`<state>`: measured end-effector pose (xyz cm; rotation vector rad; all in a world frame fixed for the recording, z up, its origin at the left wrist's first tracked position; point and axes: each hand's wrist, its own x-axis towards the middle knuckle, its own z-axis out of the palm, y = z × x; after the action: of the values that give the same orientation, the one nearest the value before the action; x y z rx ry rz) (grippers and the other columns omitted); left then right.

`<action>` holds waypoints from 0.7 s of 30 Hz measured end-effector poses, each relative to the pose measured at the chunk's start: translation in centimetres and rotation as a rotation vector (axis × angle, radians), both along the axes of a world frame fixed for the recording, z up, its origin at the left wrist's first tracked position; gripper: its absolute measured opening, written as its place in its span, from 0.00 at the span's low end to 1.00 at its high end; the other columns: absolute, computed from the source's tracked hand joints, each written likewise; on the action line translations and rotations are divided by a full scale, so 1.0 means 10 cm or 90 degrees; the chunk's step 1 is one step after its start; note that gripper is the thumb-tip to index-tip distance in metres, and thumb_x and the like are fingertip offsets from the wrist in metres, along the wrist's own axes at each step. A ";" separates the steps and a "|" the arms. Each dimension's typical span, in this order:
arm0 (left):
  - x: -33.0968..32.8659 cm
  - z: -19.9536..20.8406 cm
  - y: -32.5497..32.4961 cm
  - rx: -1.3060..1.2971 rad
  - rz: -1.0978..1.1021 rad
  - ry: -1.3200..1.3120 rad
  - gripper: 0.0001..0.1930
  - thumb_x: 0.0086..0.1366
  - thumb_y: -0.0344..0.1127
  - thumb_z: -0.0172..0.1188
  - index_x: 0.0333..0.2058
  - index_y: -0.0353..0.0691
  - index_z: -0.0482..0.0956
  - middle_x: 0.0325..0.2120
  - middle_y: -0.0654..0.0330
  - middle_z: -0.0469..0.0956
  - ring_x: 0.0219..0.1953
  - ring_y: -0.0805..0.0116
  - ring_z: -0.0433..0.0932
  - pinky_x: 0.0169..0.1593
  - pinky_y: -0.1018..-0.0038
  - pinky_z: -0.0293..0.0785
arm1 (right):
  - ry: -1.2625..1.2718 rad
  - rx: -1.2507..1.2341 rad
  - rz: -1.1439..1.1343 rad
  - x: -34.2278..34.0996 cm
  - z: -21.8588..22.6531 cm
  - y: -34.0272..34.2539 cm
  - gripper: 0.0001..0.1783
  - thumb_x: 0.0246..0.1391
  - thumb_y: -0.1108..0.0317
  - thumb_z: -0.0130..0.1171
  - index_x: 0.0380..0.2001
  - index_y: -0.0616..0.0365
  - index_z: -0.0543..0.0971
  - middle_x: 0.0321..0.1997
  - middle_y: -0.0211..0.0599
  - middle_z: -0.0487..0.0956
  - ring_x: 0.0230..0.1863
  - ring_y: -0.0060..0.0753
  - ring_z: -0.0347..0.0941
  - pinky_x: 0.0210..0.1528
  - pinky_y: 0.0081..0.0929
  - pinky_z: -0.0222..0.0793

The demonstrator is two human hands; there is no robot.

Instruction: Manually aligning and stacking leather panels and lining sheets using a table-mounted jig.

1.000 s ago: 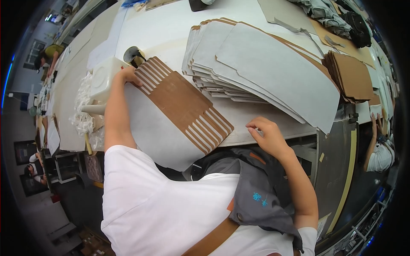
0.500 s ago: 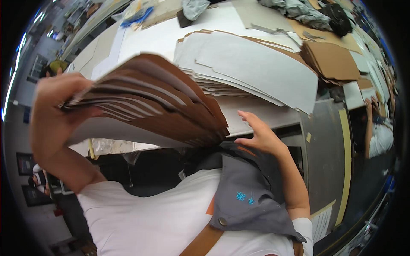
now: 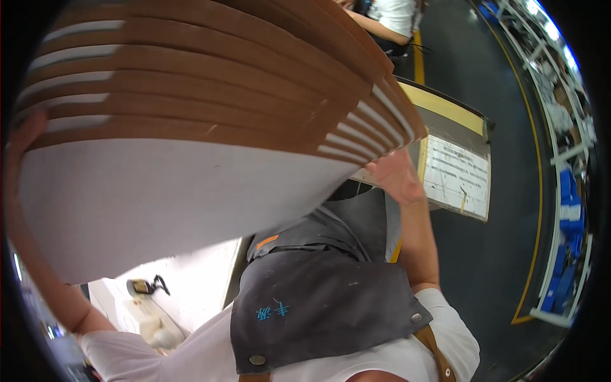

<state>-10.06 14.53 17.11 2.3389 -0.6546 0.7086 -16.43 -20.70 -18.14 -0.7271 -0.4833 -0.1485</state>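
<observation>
- Toward 11 o'clock, the fanned sheets (image 3: 216,108), brown with white slits above a broad pale face, fill much of the view, raised in front of the body.
- At 9 to 10 o'clock, the left hand (image 3: 28,130), blurred, grasps their end, thumb over the front.
- Near 3 o'clock, the right hand (image 3: 398,177) touches their lower corner; its fingers are partly hidden, so I cannot tell whether they grip.
- At 6 o'clock, a grey apron (image 3: 318,312).
- At 8 o'clock, a white surface (image 3: 200,267).
- Far out at 3 o'clock, blue bins (image 3: 571,213).
</observation>
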 end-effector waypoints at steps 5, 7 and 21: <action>1.13 -0.71 -0.15 -0.115 -0.139 0.401 0.30 0.50 0.33 0.71 0.51 0.32 0.71 0.34 0.57 0.80 0.32 0.71 0.79 0.36 0.78 0.75 | 0.249 -0.331 -0.362 -0.43 0.58 -0.51 0.36 0.46 0.75 0.66 0.59 0.63 0.64 0.55 0.39 0.74 0.56 0.30 0.70 0.60 0.28 0.64; 1.50 -1.17 -0.30 -0.073 -0.143 0.512 0.20 0.51 0.33 0.72 0.42 0.33 0.77 0.28 0.63 0.80 0.26 0.79 0.77 0.27 0.83 0.70 | 0.224 -0.333 -0.441 -0.51 0.85 -0.73 0.35 0.47 0.73 0.66 0.58 0.63 0.64 0.54 0.40 0.74 0.55 0.30 0.71 0.58 0.28 0.66; 1.58 -3.18 -0.86 -0.190 -0.203 0.728 0.32 0.50 0.30 0.72 0.54 0.32 0.70 0.43 0.57 0.77 0.43 0.70 0.77 0.49 0.74 0.72 | 0.585 -0.464 -0.498 -0.80 0.28 -1.06 0.43 0.53 0.75 0.61 0.68 0.61 0.51 0.50 0.47 0.76 0.44 0.31 0.76 0.48 0.25 0.70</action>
<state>5.74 5.89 -14.69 1.8656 -0.3208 -0.6305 -24.39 -31.33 -15.39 -1.5611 0.6973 -0.3479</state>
